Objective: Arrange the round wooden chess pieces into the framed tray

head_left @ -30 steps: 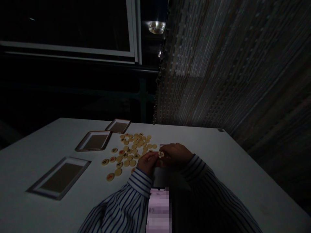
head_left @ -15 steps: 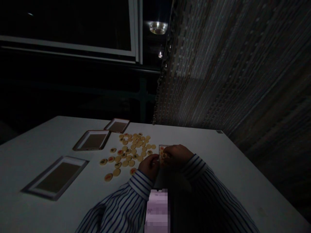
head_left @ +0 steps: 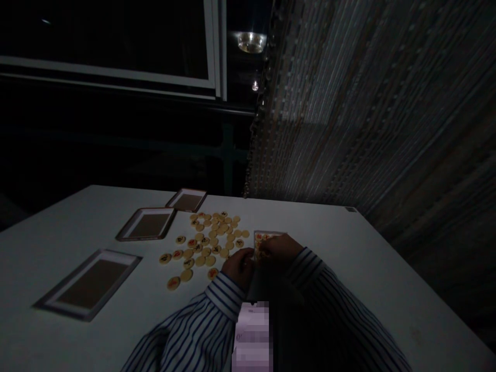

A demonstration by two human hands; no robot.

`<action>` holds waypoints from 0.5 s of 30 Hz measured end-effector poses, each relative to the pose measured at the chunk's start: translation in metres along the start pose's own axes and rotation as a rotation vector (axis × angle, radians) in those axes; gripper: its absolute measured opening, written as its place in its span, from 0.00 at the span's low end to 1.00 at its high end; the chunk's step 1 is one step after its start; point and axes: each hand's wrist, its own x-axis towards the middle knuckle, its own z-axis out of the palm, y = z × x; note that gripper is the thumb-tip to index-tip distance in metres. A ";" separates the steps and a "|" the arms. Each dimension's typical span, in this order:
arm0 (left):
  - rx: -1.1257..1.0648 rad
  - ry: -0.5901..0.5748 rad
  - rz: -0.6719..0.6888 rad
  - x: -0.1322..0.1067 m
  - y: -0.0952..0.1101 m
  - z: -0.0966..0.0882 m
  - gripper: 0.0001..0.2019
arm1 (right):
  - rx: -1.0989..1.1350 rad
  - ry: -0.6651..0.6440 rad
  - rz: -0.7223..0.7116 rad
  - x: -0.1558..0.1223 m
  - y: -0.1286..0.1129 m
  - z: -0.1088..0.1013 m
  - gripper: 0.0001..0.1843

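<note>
My right hand (head_left: 279, 248) reaches into a small shallow box (head_left: 267, 233) with a pale rim. Its fingers are bunched and bent down on round wooden Chinese chess pieces (head_left: 260, 237) with red characters, set close together inside. The fingertips are partly hidden, so what they pinch does not show. At the box's left edge my left hand (head_left: 238, 267) is curled closed, thumb against forefinger; anything inside it is hidden. Left of this hand many loose Chinese chess pieces (head_left: 188, 253) lie scattered, some blank side up, others with red or black characters.
On the left of the white table (head_left: 387, 268) lie three shallow trays with brown bottoms: a near one (head_left: 116, 309), a middle one (head_left: 146, 238) and a far one (head_left: 177, 195). A lit phone (head_left: 251, 338) is close in front. A string curtain (head_left: 310, 129) hangs behind the table.
My right hand has shifted slightly left and down, uncovering more red-marked pieces along the box's far side. My left hand and the scattered pieces stay nearly the same.
</note>
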 end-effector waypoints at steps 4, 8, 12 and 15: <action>-0.025 0.022 -0.009 -0.001 -0.001 0.000 0.14 | -0.016 0.005 -0.004 0.002 0.000 0.002 0.15; -0.021 0.010 -0.006 -0.001 -0.003 0.000 0.14 | -0.027 -0.017 -0.019 0.003 -0.001 0.004 0.14; 0.024 -0.011 0.020 -0.001 -0.003 0.000 0.14 | -0.040 -0.037 -0.013 0.003 -0.003 0.003 0.14; 0.026 -0.013 0.019 0.000 -0.003 0.000 0.14 | -0.040 -0.058 -0.004 0.003 -0.004 0.001 0.14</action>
